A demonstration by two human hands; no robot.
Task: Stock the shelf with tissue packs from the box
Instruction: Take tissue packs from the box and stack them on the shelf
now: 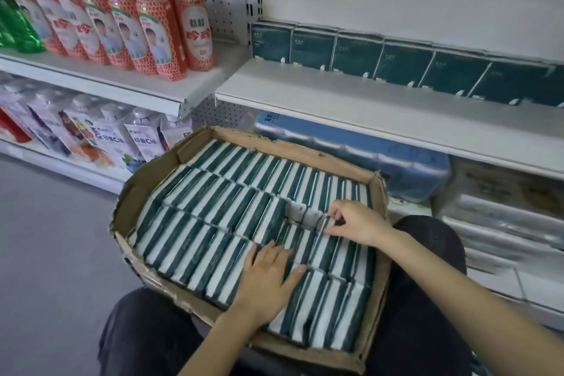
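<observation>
A shop aisle: white metal shelving [366, 106] holds rows of identical bottled drinks [152, 30] and tissue packs [351, 55]

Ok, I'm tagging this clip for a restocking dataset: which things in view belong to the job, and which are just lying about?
Job: cardboard box; tissue packs standing in it; white shelf; row of dark green packs already on it.
Lying about: red bottles; white drink pouches; blue wrapped rolls under the shelf.
</observation>
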